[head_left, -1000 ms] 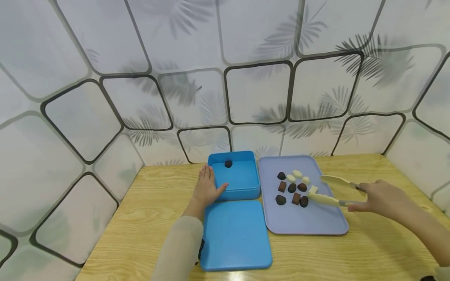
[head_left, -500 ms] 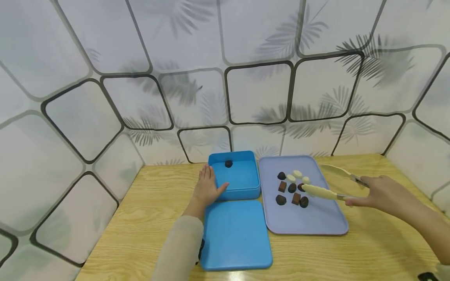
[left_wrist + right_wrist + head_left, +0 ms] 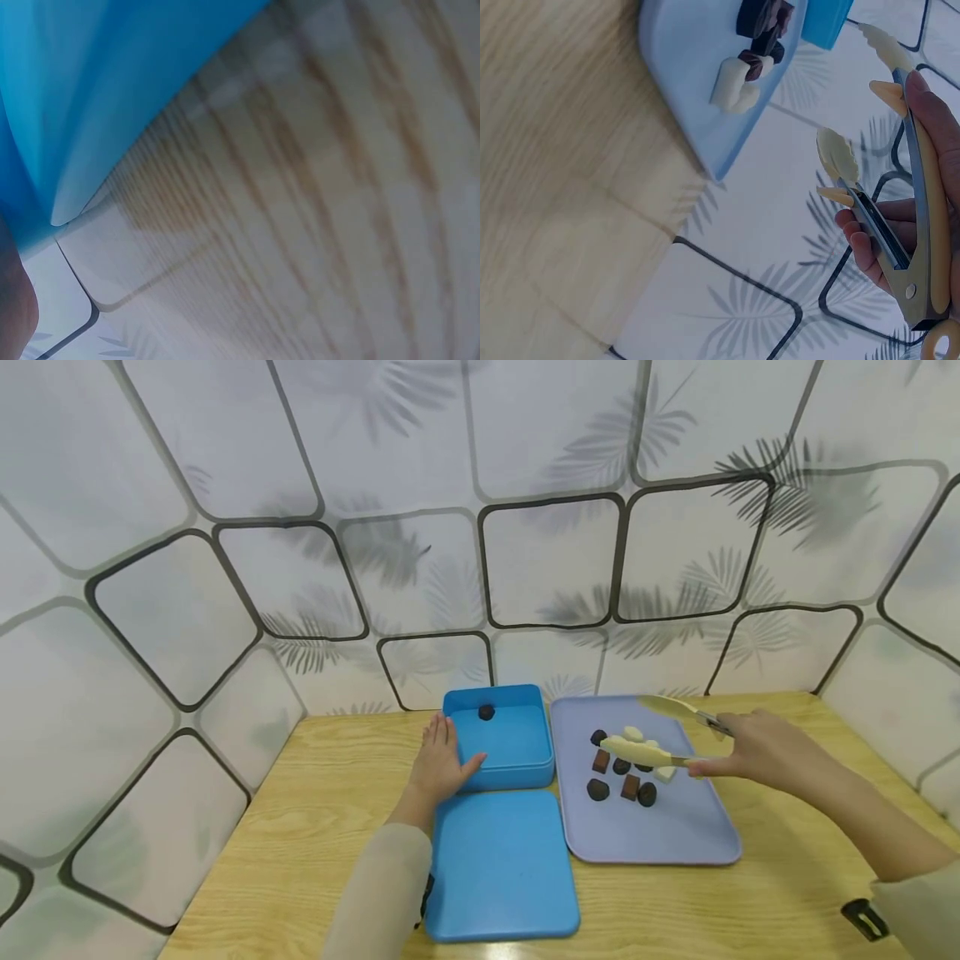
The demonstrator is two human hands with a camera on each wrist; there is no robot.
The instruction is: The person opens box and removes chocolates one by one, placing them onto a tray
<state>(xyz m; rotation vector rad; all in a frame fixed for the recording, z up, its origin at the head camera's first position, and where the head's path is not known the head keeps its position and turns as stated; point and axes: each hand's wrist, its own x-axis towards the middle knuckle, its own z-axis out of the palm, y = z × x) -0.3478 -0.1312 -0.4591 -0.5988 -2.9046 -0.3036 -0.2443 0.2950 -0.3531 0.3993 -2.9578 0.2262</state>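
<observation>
My right hand (image 3: 761,747) grips a pair of cream-tipped tongs (image 3: 637,750), their arms spread apart with nothing between the tips. In the head view the tongs overlap the right side of a lilac tray (image 3: 652,835). Dark, brown and white chocolates (image 3: 597,790) lie on that tray, some hidden behind the near tong tip. The right wrist view shows the thumb and fingers around the tongs (image 3: 922,225). My left hand (image 3: 441,760) rests with straight fingers along the left side of a blue box (image 3: 517,772). One dark chocolate (image 3: 486,712) sits at the back inside the box.
A flat blue lid (image 3: 502,868) lies on the wooden table (image 3: 300,860) in front of the box. Close behind the box and tray rises a patterned cloth wall (image 3: 555,560), which also closes in both sides.
My right hand has carried the open tongs left and slightly away from me, farther over the tray. The left hand has stayed at the box.
</observation>
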